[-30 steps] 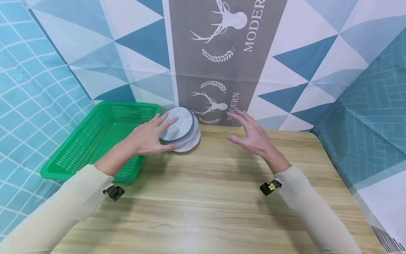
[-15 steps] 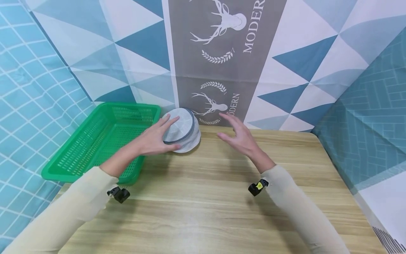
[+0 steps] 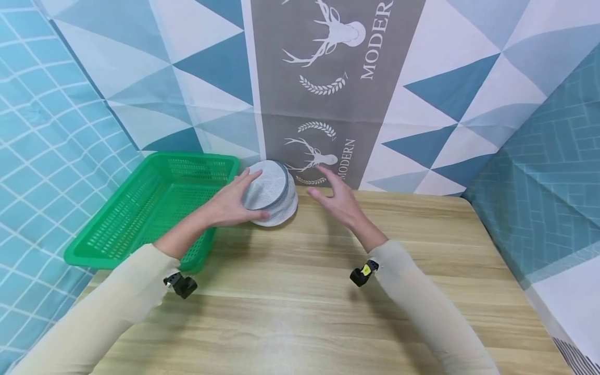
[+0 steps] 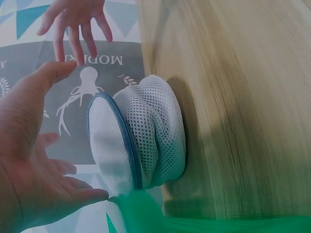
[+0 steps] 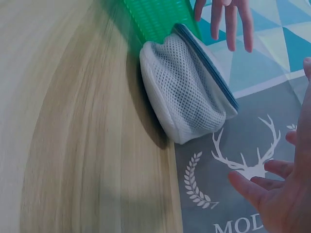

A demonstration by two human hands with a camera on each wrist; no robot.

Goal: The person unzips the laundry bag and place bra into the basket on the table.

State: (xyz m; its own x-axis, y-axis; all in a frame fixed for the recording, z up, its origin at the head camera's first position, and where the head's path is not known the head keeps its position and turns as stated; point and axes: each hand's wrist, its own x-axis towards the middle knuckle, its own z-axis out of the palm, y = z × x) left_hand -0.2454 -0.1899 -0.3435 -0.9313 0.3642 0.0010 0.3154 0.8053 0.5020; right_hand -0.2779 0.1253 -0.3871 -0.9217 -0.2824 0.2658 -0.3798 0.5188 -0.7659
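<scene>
A round white mesh laundry bag (image 3: 267, 186) with a blue-grey trim stands on the wooden table by the back wall. Its slumped side shows in the left wrist view, where the mesh bag (image 4: 150, 131) rests on the table. My left hand (image 3: 228, 204) is spread at the bag's left side, overlapping its edge in the head view; the wrist views show a gap between fingers and bag. To the right, my right hand (image 3: 341, 202) hovers with fingers extended and thumb apart, holding nothing. The right wrist view shows the bag (image 5: 184, 87) beyond the right hand (image 5: 286, 189).
A green plastic basket (image 3: 108, 208) with slotted walls stands at the table's left, right beside the bag. Patterned cloth (image 3: 328, 104) covers the wall behind the wooden table (image 3: 290, 297). Blue tiled-print cloth lines the left side.
My right hand has moved left toward the mesh bag, closing much of the distance. The left hand has shifted only slightly to the right. The bag and basket stay in place.
</scene>
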